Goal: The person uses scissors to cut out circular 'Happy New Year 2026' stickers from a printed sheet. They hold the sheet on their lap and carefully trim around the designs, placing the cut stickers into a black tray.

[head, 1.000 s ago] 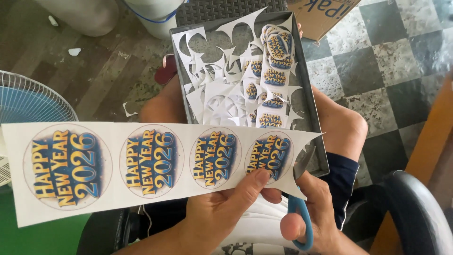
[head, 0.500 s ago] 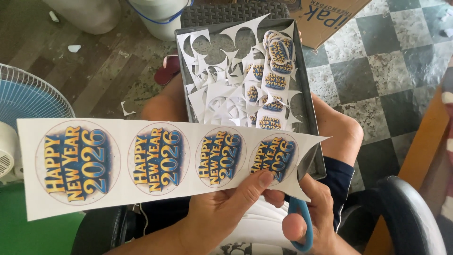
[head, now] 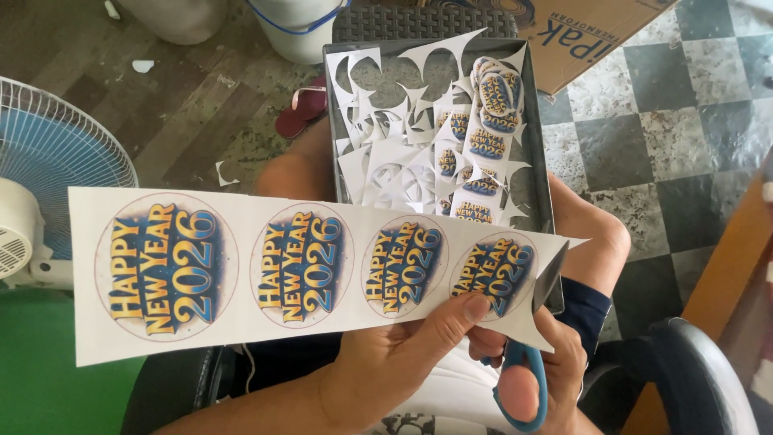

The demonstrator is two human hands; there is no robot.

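The left hand (head: 403,354) grips a long white paper strip (head: 282,274) printed with four round stickers, thumb pressed on the rightmost sticker (head: 493,276) at the strip's 3 o'clock end. The right hand (head: 539,379) is closed through the blue handles of a pair of scissors (head: 527,354), whose blades stand up at that same end, just beside the rightmost circle.

A grey tray (head: 543,169) rests on the person's lap at 12 o'clock from the strip, holding white offcuts (head: 386,161) and a pile of cut round stickers (head: 495,93).

To cut this circle well, it seems best to feed the paper into the blades by turning the strip with the left hand, not swinging the scissors. Short bites taken near the pivot should follow the curve more cleanly than full snips. The thumb lies close to the cutting line, so it would be wise to slide it toward 9 o'clock. The long free end sags left; supporting it should keep the edge steady.
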